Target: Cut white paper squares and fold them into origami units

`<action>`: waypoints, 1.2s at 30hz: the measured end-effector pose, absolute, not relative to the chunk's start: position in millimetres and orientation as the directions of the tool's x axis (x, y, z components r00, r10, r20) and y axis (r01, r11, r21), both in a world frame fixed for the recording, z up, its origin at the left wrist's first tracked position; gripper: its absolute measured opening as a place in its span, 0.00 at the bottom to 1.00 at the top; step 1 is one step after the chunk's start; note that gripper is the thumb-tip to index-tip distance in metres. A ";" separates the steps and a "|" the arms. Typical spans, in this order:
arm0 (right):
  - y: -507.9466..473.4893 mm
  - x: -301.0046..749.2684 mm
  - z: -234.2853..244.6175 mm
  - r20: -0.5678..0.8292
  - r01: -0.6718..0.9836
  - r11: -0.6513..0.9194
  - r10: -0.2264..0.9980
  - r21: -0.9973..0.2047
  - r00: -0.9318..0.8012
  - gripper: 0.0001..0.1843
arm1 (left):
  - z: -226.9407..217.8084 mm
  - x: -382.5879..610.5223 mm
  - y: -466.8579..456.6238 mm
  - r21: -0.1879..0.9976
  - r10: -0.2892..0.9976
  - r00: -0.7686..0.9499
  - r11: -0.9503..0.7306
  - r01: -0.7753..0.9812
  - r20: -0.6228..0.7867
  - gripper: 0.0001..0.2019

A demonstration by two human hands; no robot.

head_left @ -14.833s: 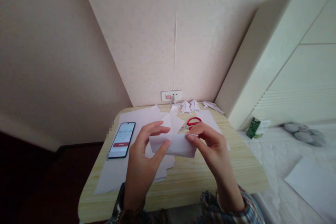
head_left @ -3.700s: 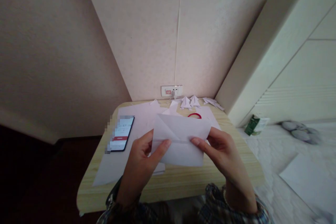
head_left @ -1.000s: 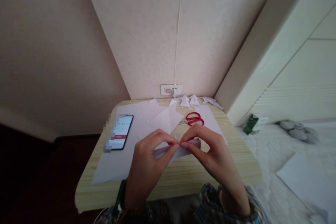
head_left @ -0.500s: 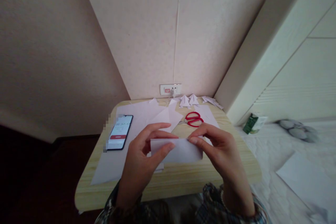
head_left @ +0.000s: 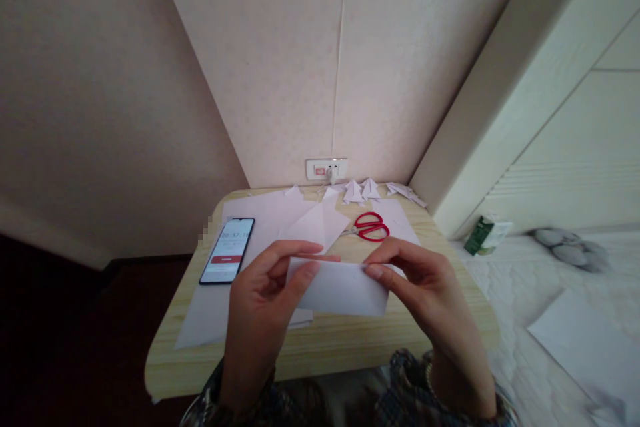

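A folded piece of white paper (head_left: 343, 290) is held up above the near part of the table, its straight folded edge at the top. My left hand (head_left: 273, 293) grips its left end, thumb on the near face and fingers behind. At the upper right, my right hand (head_left: 415, 280) pinches the top edge between thumb and forefinger. Just beyond the hands lie red-handled scissors (head_left: 371, 227), their blades partly over loose white paper (head_left: 315, 223). A phone (head_left: 227, 250) showing a running timer rests on a larger white sheet to the left.
Several folded paper shapes (head_left: 353, 192) line the back of the wooden table (head_left: 350, 353), below a wall socket (head_left: 327, 169). On the white quilted surface at right are a green and white box (head_left: 486, 235), a grey patterned item (head_left: 570, 248) and a paper sheet (head_left: 590, 340).
The paper has tilted slightly, its right end lower. My left thumb has slid left along its top edge, and my right hand has shifted slightly right.
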State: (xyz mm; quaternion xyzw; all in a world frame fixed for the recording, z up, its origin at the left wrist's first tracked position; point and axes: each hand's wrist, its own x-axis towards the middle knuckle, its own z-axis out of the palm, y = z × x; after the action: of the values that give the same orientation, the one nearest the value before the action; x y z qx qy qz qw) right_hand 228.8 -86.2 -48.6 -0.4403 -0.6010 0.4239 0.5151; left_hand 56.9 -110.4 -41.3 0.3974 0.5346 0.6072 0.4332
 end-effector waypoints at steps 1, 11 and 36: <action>-86.3 229.5 -48.9 0.245 0.095 0.252 0.966 -0.963 -0.079 0.07 | -40.8 57.3 -110.7 0.994 0.950 -0.310 -0.054 -0.097 0.022 0.02; -86.1 228.7 -49.3 0.290 0.118 0.295 0.955 -0.948 -0.059 0.07 | -42.7 55.3 -108.5 0.981 0.932 -0.308 -0.170 0.096 0.191 0.10; -86.2 214.4 -50.8 0.307 0.115 0.307 0.951 -0.945 -0.016 0.08 | -47.2 57.3 -104.3 0.989 0.977 -0.194 -0.106 -0.105 0.085 0.27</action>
State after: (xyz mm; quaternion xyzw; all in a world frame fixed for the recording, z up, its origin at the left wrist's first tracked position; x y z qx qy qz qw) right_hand 214.4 -86.2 -50.8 -0.4445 -0.5995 0.3857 0.5424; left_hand 57.3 -104.3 -47.2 0.4443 0.4911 0.5965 0.4535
